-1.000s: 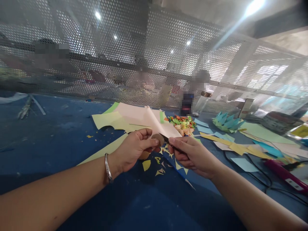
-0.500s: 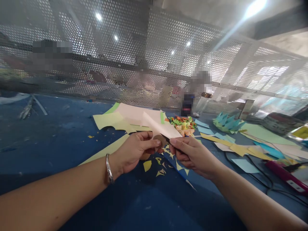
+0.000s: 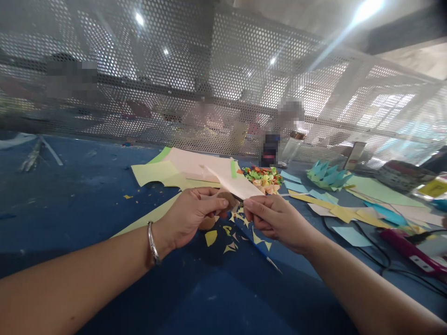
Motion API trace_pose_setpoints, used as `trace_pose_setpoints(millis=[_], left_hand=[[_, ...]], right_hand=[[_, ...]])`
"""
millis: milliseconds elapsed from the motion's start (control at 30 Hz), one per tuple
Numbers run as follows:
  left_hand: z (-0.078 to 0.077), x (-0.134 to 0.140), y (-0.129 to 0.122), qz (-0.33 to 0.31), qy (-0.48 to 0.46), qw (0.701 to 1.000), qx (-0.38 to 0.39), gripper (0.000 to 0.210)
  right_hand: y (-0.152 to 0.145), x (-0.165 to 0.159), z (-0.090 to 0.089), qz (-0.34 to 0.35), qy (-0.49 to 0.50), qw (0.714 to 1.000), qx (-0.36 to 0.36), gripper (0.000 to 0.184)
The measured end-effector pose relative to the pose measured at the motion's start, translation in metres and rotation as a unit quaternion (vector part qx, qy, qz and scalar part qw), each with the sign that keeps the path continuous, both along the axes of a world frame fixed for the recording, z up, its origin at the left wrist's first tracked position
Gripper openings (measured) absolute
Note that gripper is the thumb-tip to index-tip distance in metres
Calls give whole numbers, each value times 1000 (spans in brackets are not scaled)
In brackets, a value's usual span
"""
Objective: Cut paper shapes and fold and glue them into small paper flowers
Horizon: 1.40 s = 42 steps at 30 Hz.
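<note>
So, the left hand is pinching a round piece between thumb and fingers, mid-table, and I can't tell if that's joined to the pale sheet rising beyond it. Over the last second the sheet's free corner has been swinging left and dipping. The right hand is gripping a dark tool, scissors probably; it's now mostly hiding behind the sheet, so I can't see how the blades are sitting. My guess is the cut is moving along.

Around that, left to right: yellow paper is lying flat on the far side, scraps are littering the near side under the hands, and a blue tool is lying among them, probably the main thing getting in the way. A colourful pile is sitting farther off, a spiky crown is standing far right, and a power strip is resting beyond the right arm.
</note>
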<state>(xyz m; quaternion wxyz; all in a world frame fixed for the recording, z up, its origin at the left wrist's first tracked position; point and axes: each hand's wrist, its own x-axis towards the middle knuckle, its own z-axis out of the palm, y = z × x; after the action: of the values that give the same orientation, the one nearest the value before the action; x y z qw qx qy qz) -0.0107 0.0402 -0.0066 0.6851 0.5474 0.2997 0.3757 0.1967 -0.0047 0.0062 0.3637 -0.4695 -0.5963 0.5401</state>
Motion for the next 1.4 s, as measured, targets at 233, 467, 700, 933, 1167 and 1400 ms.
trace_pose_setpoints(millis=[233, 467, 700, 933, 1167, 1400], left_hand=[[2, 0, -1, -21, -3, 1000, 11, 19], [-1, 1, 1, -9, 0, 1000, 0, 17], [0, 2, -1, 1, 16, 999, 31, 16], [4, 2, -4, 11, 28, 999, 42, 18], [6, 2, -6, -20, 14, 999, 38, 20], [6, 4, -7, 22, 5, 1000, -1, 18]], right_hand=[[0, 1, 0, 6, -14, 1000, 23, 44], [1, 3, -2, 10, -27, 999, 38, 43], [0, 5, 1, 8, -67, 996, 65, 43], [1, 9, 2, 22, -96, 991, 96, 42], [1, 10, 1, 29, -114, 987, 110, 43], [1, 12, 1, 28, -130, 983, 129, 43]])
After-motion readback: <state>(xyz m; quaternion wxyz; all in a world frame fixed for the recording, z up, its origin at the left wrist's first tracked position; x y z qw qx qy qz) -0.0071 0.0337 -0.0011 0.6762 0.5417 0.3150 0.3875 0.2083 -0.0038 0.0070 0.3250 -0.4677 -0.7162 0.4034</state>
